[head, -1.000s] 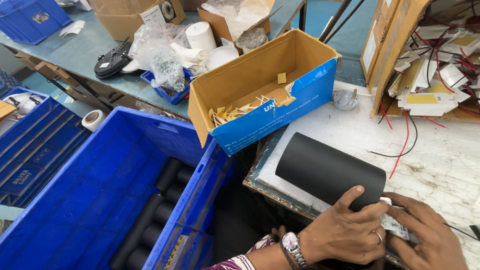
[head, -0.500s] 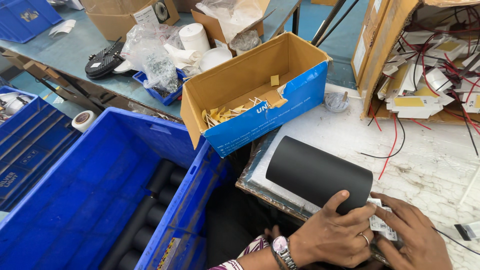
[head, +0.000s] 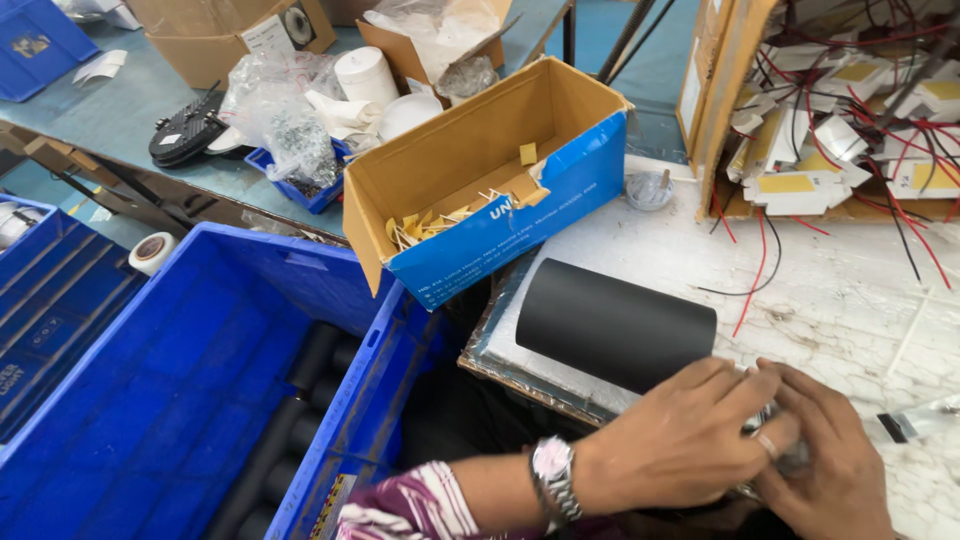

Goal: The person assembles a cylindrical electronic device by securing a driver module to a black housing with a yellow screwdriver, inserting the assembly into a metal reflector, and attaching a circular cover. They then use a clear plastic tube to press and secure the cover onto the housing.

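1. My left hand [head: 680, 440] and right hand [head: 835, 465] close around one end of a matte black rigid cylinder [head: 615, 325] lying on the white worktable [head: 850, 300].
2. I judge it light, smooth, slippery; best gripped around its barrel.

Both hands [head: 760, 450] work at the worktop's near edge, with the black cylinder [head: 615, 335] lying against them at ten o'clock. Beyond it at eleven the open carton [head: 490, 185] blocks the way. At one o'clock a box of wired parts [head: 840, 120] trails red leads [head: 755, 265] across the white top [head: 850, 290]; bare surface lies open at two. The blue crate [head: 170, 400] opens at nine.
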